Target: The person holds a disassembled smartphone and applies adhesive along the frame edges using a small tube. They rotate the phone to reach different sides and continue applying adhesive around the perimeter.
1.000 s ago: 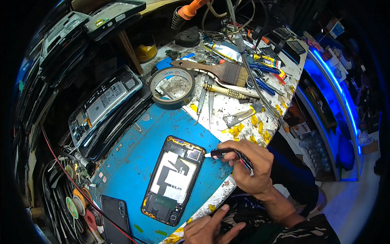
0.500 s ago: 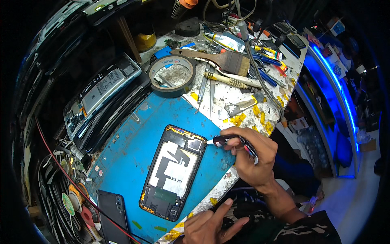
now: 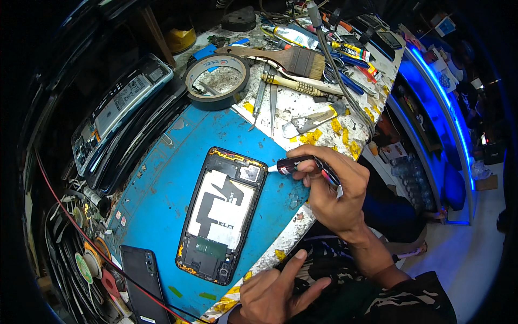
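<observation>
A smartphone frame (image 3: 220,181) lies on the blue work mat (image 3: 162,186), its inside facing up with a pale battery, dark ribbon and an orange-marked rim. My right hand (image 3: 340,189) is closed round a dark glue tube (image 3: 291,164). The tube's white nozzle meets the rim at the frame's upper right corner, or hovers just over it; which, I cannot tell. My left hand (image 3: 267,294) rests near the bench's front edge, below the frame. It holds nothing; thumb and forefinger are spread, the other fingers curled. A dark phone back cover (image 3: 141,278) lies to the frame's lower left.
A tape roll (image 3: 237,96), a wide brush (image 3: 299,60), tweezers (image 3: 272,108) and a scraper blade (image 3: 313,121) lie beyond the mat. Stacked phones and panels (image 3: 121,110) line the left side. A red wire (image 3: 81,229) runs across the lower left. Glue tubes (image 3: 350,51) lie at the back right.
The whole scene has shifted slightly up and left in the picture. My right hand keeps the tube's nozzle at the same corner of the frame; my left hand stays nearly in place.
</observation>
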`<state>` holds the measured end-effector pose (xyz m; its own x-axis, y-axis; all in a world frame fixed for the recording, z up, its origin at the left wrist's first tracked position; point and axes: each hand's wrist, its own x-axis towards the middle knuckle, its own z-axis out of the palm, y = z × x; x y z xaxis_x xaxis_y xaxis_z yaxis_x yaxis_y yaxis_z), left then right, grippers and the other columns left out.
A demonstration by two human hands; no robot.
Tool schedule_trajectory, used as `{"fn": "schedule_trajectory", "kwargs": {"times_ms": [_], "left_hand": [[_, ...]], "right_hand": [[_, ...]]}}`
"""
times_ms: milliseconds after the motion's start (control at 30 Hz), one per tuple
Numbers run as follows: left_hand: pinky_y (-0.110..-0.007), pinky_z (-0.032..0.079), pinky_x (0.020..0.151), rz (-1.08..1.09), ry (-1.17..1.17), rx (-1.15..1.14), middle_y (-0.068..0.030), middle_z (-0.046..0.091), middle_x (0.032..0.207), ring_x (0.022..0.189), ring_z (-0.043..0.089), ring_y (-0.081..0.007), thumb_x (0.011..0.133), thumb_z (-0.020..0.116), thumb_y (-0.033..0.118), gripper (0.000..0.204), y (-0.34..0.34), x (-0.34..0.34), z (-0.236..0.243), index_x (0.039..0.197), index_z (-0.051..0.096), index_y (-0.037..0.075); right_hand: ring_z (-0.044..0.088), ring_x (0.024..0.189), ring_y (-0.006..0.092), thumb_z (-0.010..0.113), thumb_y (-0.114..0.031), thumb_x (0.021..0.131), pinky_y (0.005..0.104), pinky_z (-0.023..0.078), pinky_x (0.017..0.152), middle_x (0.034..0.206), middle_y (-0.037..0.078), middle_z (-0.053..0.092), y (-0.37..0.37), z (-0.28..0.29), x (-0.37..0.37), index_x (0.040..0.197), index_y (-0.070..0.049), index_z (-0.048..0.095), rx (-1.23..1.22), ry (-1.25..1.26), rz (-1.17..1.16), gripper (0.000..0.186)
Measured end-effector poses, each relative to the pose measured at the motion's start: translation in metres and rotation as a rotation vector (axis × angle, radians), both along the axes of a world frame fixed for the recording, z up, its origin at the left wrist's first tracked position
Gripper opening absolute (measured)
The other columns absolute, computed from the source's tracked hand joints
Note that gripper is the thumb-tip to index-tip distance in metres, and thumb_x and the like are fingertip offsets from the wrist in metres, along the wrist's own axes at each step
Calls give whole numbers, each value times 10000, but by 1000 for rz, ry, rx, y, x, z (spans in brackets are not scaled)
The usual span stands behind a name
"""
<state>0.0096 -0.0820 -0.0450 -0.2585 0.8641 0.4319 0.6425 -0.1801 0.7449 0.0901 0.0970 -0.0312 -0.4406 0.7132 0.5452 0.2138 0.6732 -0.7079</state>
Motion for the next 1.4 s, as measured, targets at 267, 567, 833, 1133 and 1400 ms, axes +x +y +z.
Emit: {"fn": "schedule_trajectory", "kwargs": {"times_ms": [267,567,833,1133,1400], "left_hand": [[-218,334,421,-3,-44,-41,56,375,443,393,403,-72,727,840,348,668,0,0,2,1186,571,-56],[-243,392,451,8,8,-6,25,501,521,422,465,-112,714,846,357,570,-1,0,1,1073,612,-19],[-249,387,458,27,44,-41,24,515,537,441,476,-117,720,840,369,541,-1,-1,5,1044,624,-6],[-225,312,418,-23,-60,21,44,396,484,389,375,-87,732,843,330,618,-3,-2,-3,1122,547,-48],[-216,251,452,105,-105,144,26,385,530,475,327,-56,851,693,156,466,-9,10,-10,1182,438,-51]], "right_hand": [[671,679,166,551,128,796,260,538,616,867,129,695,1,-1,2,986,73,641,-6,-5,31,217],[659,637,151,558,102,857,245,529,578,848,131,695,1,-1,1,940,88,647,35,-15,3,123],[663,623,152,545,132,819,243,526,567,843,133,697,0,3,6,940,74,657,17,-59,81,174],[700,750,200,589,148,680,287,542,672,858,121,698,1,-3,5,1045,14,657,-51,-12,25,395],[672,747,156,546,-22,912,253,520,669,880,124,698,-2,7,-1,1061,51,642,-271,49,-32,192]]}}
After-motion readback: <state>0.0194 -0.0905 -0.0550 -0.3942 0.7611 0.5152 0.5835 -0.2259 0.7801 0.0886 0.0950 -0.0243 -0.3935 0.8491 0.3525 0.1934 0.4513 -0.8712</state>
